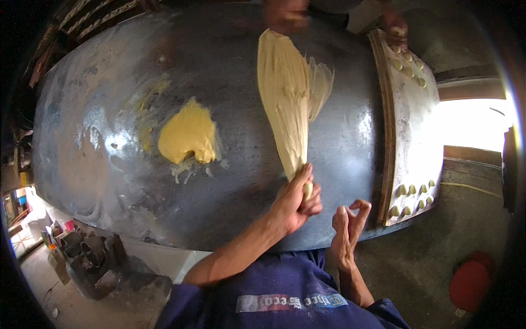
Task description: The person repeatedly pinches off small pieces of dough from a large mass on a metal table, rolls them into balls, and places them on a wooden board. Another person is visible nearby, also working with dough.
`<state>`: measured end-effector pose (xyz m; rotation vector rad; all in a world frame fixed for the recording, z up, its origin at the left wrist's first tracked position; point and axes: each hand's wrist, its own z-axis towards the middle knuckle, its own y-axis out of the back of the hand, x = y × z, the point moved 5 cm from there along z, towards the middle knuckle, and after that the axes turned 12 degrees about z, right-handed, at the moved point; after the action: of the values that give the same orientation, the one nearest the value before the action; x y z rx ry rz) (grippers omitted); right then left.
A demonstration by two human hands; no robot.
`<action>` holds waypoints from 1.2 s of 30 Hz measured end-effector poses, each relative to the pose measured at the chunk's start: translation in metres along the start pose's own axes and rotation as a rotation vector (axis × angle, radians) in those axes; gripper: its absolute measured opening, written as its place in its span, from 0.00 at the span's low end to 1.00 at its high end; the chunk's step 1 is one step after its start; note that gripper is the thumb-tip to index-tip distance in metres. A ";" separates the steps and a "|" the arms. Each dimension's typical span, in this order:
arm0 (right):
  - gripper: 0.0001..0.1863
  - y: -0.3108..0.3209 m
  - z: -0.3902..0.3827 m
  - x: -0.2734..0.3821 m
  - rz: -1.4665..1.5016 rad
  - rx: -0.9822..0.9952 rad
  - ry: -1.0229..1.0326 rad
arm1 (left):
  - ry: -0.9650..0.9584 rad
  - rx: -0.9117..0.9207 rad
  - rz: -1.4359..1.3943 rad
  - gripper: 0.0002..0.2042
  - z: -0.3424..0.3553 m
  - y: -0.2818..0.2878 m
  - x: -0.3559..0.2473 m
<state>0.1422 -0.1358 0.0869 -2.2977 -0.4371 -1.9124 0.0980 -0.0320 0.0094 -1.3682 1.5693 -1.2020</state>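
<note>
My left hand (298,202) is closed round the narrow end of a pale yellow, stretched piece of dough (285,93). The dough fans out away from me across the dark tabletop (246,181), with a thin, see-through flap on its right side. A small knob of dough bulges out of the fist beside the thumb. To the right, my right hand (348,230) hovers over the near table edge, its thumb and bent forefinger brought close in a pinch. Whether a bit of dough sits between those fingertips is too small to tell.
A softer yellow mound (189,134) lies left of centre. On the right, a floured board (408,131) bears several small dough rounds at both ends. Across the table are another person's blurred hands (395,33). Dark containers (90,255) stand lower left; a red round object (471,282) lower right.
</note>
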 end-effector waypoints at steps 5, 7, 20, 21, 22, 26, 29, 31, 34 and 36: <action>0.17 -0.099 -0.008 -0.013 -0.088 0.523 0.516 | -0.197 -0.858 0.975 0.15 -0.122 0.006 -0.040; 0.13 -0.131 -0.020 -0.005 -0.090 0.839 0.723 | -0.332 -0.909 1.317 0.15 -0.159 0.005 -0.039; 0.21 -0.073 -0.052 -0.012 -0.435 1.086 1.409 | -0.462 -0.055 1.253 0.21 -0.116 -0.054 -0.094; 0.22 -0.068 -0.061 -0.020 -0.516 1.104 1.327 | -0.428 -0.031 1.281 0.22 -0.070 -0.034 -0.080; 0.22 -0.053 -0.069 -0.010 -0.365 0.905 1.164 | -0.384 -0.071 1.266 0.23 -0.033 -0.019 -0.064; 0.25 0.029 -0.159 -0.008 -0.298 0.832 0.950 | -0.578 -0.015 0.617 0.26 -0.023 -0.029 -0.062; 0.26 0.056 -0.125 -0.032 -0.880 0.384 1.005 | -0.614 0.075 0.620 0.30 -0.064 -0.033 -0.038; 0.27 0.055 -0.087 -0.030 -0.942 0.056 1.055 | -0.687 -0.210 1.491 0.22 -0.102 -0.021 -0.001; 0.27 0.056 -0.089 -0.037 -0.906 0.293 0.920 | -1.025 -0.507 2.678 0.07 -0.163 -0.005 0.041; 0.25 0.071 -0.093 -0.054 -0.970 0.625 0.582 | -0.892 -0.684 2.714 0.05 -0.177 0.000 0.019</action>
<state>0.0672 -0.2365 0.0587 -1.0903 -1.9387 -2.1541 -0.0711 -0.0181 0.0649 0.6725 1.3129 1.3995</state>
